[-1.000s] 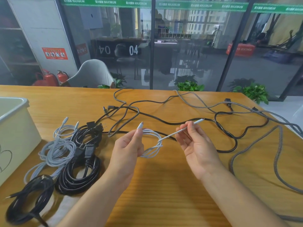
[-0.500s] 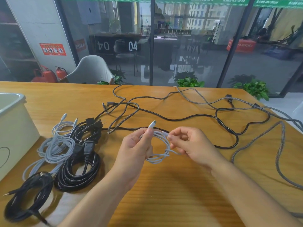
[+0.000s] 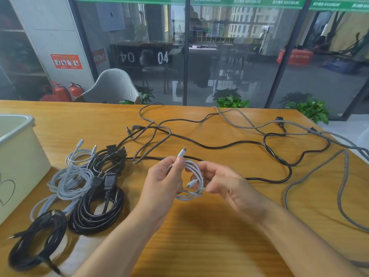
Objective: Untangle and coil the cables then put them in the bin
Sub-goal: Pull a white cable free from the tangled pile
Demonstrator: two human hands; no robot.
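My left hand (image 3: 161, 181) pinches a small coil of white cable (image 3: 192, 195) above the wooden table (image 3: 209, 236); one white plug sticks up past my thumb. My right hand (image 3: 225, 185) holds the coil's right side, and the other plug end lies inside the loop by my fingers. On the left lie coiled cables: two black coils (image 3: 97, 212) (image 3: 34, 242) and a grey-white bundle (image 3: 69, 182). A cream bin (image 3: 20, 156) stands at the far left edge. A long black cable (image 3: 219, 146) and a braided grey cable (image 3: 343, 176) sprawl loose across the back and right.
A glass wall runs behind the table, with a pale chair (image 3: 113, 86), green plants (image 3: 231, 100) and red fire extinguishers (image 3: 60, 92) beyond it. The table's right edge (image 3: 339, 136) slants away near the braided cable.
My right hand has drawn the cable's free end in from the right and wound it onto the coil; the straight tail is gone and the plug now sits inside the loop.
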